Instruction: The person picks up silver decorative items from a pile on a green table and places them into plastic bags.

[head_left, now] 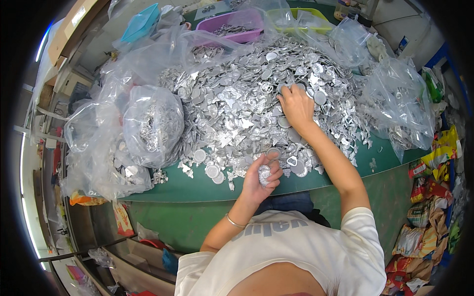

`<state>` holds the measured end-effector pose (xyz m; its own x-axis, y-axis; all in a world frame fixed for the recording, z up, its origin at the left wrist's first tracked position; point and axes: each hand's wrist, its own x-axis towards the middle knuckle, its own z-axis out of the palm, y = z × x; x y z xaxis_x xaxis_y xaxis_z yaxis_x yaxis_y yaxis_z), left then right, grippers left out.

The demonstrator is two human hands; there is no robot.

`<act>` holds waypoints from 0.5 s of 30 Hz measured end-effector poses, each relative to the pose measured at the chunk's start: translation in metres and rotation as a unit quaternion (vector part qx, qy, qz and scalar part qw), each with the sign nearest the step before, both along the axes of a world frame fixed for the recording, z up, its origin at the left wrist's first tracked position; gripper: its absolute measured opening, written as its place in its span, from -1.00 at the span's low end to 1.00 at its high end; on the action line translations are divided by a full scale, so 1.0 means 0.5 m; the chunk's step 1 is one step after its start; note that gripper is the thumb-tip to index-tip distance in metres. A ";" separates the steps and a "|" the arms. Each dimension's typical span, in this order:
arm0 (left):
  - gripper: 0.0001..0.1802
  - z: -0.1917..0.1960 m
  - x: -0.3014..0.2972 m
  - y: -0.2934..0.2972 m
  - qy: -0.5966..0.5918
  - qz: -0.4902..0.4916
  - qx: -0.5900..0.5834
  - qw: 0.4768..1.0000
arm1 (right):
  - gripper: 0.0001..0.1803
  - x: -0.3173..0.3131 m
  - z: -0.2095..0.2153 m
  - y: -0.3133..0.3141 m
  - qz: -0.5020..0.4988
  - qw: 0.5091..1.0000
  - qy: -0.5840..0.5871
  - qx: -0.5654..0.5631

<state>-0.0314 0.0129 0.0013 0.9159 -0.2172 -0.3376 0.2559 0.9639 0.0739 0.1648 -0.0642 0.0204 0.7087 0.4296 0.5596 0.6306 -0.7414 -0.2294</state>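
A broad heap of small silvery metal pieces (232, 108), many of them round discs and others odd-shaped, spreads over the green table (217, 194). Near the table's front edge, my left hand (257, 178) is curled palm up around round silver metal discs (265, 173). Farther out, my right hand (297, 106) reaches into the right half of the heap, its fingers bent down onto the pieces. Whether those fingertips pinch a piece is hidden from view. A few loose discs (213, 171) lie at the heap's front edge, left of my left hand.
Clear plastic bags of metal parts (154, 126) stand on the left, with another bag (397, 106) at the right. Behind the heap are a purple basket (254, 35), a yellow-green basket (318, 24) and a blue tray (139, 23). Colourful packages (417, 241) pile up at the right.
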 end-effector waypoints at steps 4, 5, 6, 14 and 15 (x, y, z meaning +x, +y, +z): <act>-0.66 0.000 -0.009 0.000 -0.009 0.006 -0.007 1.000 | -0.92 0.026 -0.007 0.013 -0.028 0.993 -0.017 -0.110; -0.67 0.002 -0.010 0.000 0.000 0.008 -0.008 1.000 | -0.91 0.031 -0.012 0.012 -0.034 0.990 -0.020 -0.132; -0.67 0.003 -0.012 -0.001 0.010 0.010 -0.009 1.000 | -0.90 0.032 -0.015 0.013 -0.030 0.990 -0.019 -0.139; -0.71 0.006 -0.027 -0.004 -0.027 0.007 -0.007 1.000 | -0.84 0.065 -0.019 -0.052 0.025 0.956 0.163 0.243; -0.71 0.003 -0.027 -0.003 -0.029 0.008 -0.008 1.000 | -0.81 0.073 -0.029 -0.064 0.048 0.908 0.236 0.344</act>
